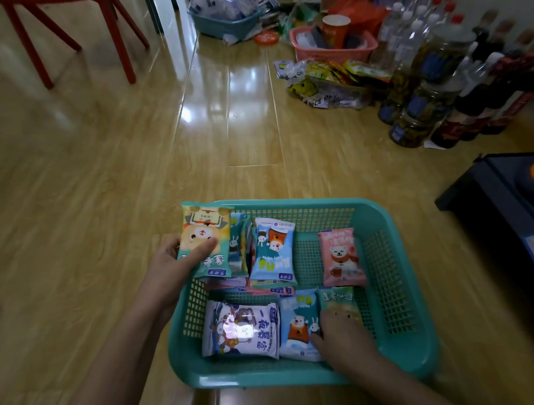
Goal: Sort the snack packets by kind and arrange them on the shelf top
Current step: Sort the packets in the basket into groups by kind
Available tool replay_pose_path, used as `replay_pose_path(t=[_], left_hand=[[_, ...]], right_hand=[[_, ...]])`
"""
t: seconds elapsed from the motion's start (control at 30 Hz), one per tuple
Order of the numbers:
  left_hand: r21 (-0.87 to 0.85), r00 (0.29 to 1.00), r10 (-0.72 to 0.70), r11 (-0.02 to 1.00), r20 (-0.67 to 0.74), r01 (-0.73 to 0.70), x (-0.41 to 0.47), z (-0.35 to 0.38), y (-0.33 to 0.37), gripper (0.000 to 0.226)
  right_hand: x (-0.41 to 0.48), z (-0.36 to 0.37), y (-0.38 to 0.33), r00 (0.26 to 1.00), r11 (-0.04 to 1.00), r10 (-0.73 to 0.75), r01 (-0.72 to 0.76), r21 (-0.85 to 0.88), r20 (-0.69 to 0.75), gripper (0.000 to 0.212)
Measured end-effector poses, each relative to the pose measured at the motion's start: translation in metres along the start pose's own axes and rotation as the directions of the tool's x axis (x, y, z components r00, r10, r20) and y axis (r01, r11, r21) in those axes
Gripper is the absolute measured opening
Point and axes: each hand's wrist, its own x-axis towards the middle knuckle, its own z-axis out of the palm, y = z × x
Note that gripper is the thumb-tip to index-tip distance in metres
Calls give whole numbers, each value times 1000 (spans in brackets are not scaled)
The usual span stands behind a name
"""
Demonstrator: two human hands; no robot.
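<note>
A teal mesh basket (pixel 393 288) sits on the wooden floor and holds several snack packets. My left hand (pixel 177 263) grips a green-and-yellow bear packet (pixel 205 234) upright at the basket's left rim, thumb across its front. My right hand (pixel 343 336) lies in the basket's near right part, its fingers on a green packet (pixel 335 297) and beside a light blue bear packet (pixel 297 322). A white-and-blue packet (pixel 243 330) lies flat at the near left. A blue packet (pixel 273 253) and a pink bear packet (pixel 340 257) lean further back.
A dark low shelf or stand (pixel 501 200) is at the right edge. Bottles and jars (pixel 431 84) crowd the far right. A pink basket (pixel 333 45), a second teal basket (pixel 226 19), loose bags (pixel 325 79) and red chair legs (pixel 115 41) stand further back.
</note>
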Motion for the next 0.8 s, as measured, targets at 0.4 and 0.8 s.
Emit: replay_pose_path(t=[0.4,0.8], left_hand=[[74,931,-13,997,364,-15,-22,-20,2,49],[360,843,-102,926,528,-114,-41,30,-36,33]], right_hand=[[-3,-27,9,985,991,-33,54,122,-171,10],[-15,-45,-8,968,631,-81,233,740,-236,22]])
